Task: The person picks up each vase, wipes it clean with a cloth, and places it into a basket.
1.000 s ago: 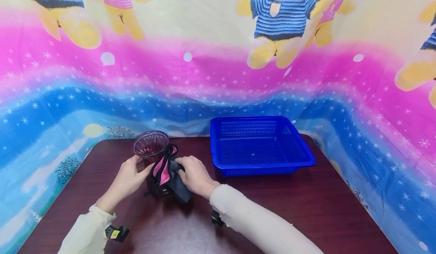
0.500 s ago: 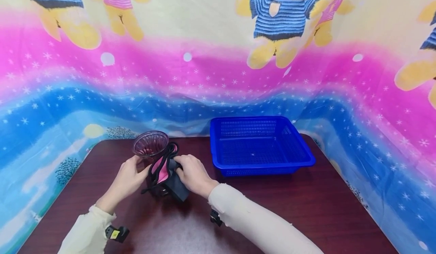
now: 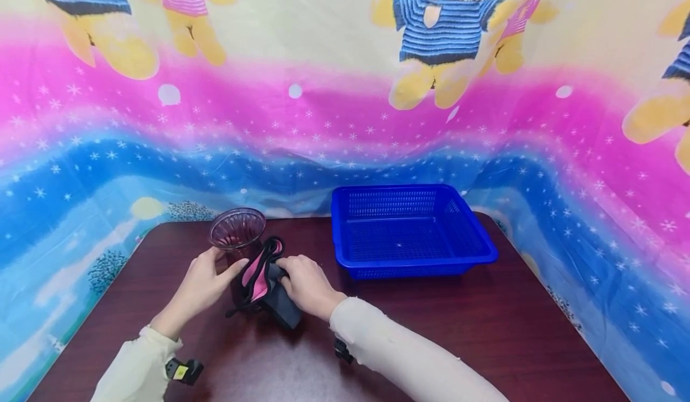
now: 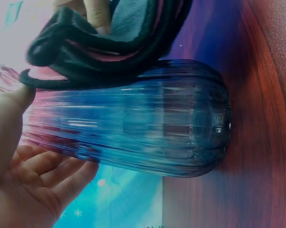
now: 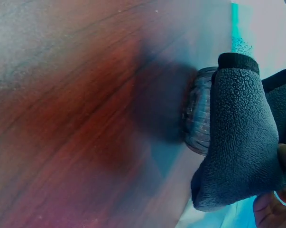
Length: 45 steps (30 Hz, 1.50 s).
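Observation:
A ribbed glass vase (image 3: 238, 228) with a flared rim, purplish in the head view, is at the left of the table. My left hand (image 3: 203, 282) holds it by its upper part, thumb on the near side and fingers behind. In the left wrist view the vase's body (image 4: 152, 123) looks clear and rounds off at the base. My right hand (image 3: 309, 283) grips a folded cloth (image 3: 287, 307), dark grey with a pink side and black edging. The cloth lies against the vase's right side, and in the right wrist view its fleecy grey face (image 5: 242, 137) hides most of the glass.
A blue plastic basket (image 3: 415, 264) with perforated walls stands at the back right of the dark red-brown table (image 3: 431, 342). Behind and around the table hangs a printed curtain (image 3: 334, 120) with bears and snowflakes. Small black cameras (image 3: 183, 371) sit on both wrists.
The cloth in my right hand rose slightly along the vase, then moved down again, its lower corner now nearer me. The left hand and the vase have stayed almost still.

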{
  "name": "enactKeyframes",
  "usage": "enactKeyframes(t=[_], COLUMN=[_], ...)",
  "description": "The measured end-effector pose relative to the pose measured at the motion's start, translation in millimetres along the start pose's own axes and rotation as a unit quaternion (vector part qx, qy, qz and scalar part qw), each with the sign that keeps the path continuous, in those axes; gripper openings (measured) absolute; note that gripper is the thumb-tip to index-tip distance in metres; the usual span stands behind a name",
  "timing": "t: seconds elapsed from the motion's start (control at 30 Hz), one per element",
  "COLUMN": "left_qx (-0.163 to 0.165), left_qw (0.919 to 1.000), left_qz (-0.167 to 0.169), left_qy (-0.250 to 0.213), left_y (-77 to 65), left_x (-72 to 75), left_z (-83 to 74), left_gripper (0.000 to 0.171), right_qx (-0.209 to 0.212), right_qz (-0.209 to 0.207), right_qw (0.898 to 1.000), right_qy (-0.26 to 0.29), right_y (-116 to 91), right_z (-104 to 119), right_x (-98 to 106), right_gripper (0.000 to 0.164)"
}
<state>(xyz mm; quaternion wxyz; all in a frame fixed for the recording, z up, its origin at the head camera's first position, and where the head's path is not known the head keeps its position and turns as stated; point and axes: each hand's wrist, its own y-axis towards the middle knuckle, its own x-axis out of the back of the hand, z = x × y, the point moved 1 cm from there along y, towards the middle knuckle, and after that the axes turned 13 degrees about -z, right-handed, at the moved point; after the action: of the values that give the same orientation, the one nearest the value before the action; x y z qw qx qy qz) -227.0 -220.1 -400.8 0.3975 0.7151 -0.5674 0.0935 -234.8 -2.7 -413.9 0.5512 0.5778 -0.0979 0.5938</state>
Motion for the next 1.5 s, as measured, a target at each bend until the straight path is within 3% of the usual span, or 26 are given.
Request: enactKeyframes(t=[0.6, 0.87, 1.17, 1.37, 1.5], left_qx=[0.0, 0.001, 0.008, 0.026, 0.045], left_qw=[1.0, 1.0, 0.9994, 0.9958, 0.9935], left_qz=[-0.006, 0.001, -0.008, -0.032, -0.053], left_qy=[-0.002, 0.0, 0.033, 0.081, 0.09], left_y=[0.0, -0.6, -2.8, -6.1, -5.7], left_x=[-0.7, 0.3, -1.4, -2.5, -5.0], left_z=[-1.1, -0.8, -0.1, -8.2, -11.2], left_gripper=[0.049, 0.051, 0.056, 0.069, 0.075], right_qx=[0.005, 0.012, 0.015, 0.022, 0.018], right_qz=[0.057, 0.057, 0.059, 0.053, 0.055], right_qw=[0.998, 0.998, 0.998, 0.998, 0.998], right_qy=[-0.018, -0.018, -0.022, -0.021, -0.013], right_y=[-15.9, -19.4, -19.8, -19.7, -19.4], right_z=[-9.6, -11.8, -12.3, -13.8, -15.3], right_x=[-18.3, -23.6, -25.2, -26.5, -27.6], right_gripper=[0.007, 0.01, 0.007, 0.011, 0.011])
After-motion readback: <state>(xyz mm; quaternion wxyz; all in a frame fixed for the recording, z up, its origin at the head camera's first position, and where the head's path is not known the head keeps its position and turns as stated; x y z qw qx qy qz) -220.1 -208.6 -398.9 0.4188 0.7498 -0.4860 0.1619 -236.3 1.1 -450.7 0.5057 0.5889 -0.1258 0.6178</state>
